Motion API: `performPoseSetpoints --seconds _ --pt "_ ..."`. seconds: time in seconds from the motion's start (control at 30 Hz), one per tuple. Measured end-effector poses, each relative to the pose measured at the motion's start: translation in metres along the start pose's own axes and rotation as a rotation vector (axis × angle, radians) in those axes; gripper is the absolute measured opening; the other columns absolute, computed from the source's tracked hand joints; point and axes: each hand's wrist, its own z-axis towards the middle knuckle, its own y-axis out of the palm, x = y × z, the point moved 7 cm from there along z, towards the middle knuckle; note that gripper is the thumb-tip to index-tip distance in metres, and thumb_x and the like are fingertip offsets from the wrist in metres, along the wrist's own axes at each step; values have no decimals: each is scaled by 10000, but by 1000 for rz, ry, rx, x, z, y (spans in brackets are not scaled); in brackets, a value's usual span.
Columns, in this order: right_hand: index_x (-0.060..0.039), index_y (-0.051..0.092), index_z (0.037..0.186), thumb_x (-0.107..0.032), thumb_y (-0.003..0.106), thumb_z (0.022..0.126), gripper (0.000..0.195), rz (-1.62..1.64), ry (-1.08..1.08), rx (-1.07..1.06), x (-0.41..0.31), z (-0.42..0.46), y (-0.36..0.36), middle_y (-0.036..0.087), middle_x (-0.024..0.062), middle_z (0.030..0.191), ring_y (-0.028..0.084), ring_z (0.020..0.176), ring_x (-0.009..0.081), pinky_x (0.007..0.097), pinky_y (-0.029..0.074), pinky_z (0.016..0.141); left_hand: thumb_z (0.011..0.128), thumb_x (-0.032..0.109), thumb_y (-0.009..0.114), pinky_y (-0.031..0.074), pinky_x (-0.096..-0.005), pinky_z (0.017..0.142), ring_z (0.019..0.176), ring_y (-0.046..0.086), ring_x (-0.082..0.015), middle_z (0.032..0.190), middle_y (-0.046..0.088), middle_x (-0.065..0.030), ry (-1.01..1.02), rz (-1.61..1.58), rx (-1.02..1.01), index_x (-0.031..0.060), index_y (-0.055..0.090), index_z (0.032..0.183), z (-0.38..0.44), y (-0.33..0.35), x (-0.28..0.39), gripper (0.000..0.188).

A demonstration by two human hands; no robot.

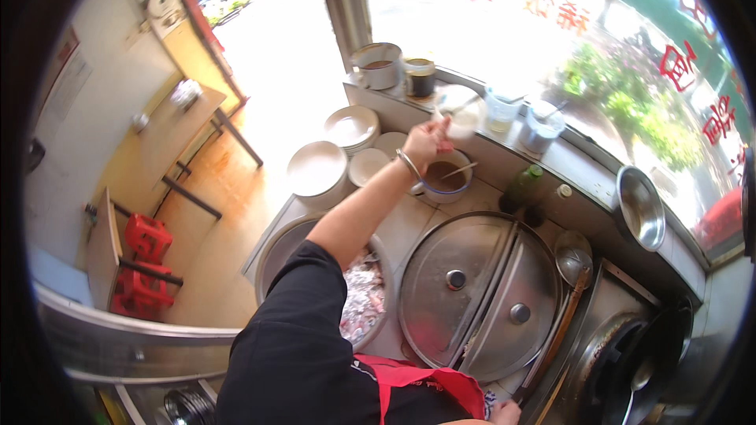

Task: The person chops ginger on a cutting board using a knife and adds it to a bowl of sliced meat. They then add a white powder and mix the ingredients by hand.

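My left hand point(429, 143), with a bracelet on the wrist, reaches out over the counter with curled fingers. Its fingertips are at the near side of a blurred white container point(462, 115) with a utensil in it; whether they grip anything cannot be made out. Under the hand is an enamel mug point(444, 180) of brown liquid with a stick-like handle in it. Below my forearm, a large metal basin point(387, 289) holds pieces of food, apparently meat, topped with white powder. My right hand point(505, 412) is partly visible at the bottom edge; its grip is unclear.
A round two-part metal lid point(452, 319) covers much of the counter. Stacked plates point(317, 168), a green bottle point(522, 186), a ladle point(573, 262) and a wok point(644, 360) surround it. On the window ledge are a pot point(378, 68), a dark jar point(420, 79) and a metal bowl point(639, 206).
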Motion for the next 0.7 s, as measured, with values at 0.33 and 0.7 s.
performPoseSetpoints --seconds 0.33,0.7 --pt "-38 519 887 -264 616 881 246 732 -568 -326 -352 -47 -53 509 -19 668 471 614 60 219 401 560 891 288 597 462 -185 545 619 555 -51 670 563 16 -176 66 -112 45 605 791 -328 -70 -1 263" --pt "19 537 726 -272 565 889 334 176 -726 -66 -389 -107 -9 530 190 606 492 527 337 386 403 526 822 247 679 404 -264 534 623 465 -137 708 451 -76 102 612 46 -16 604 673 -422 -129 33 311"
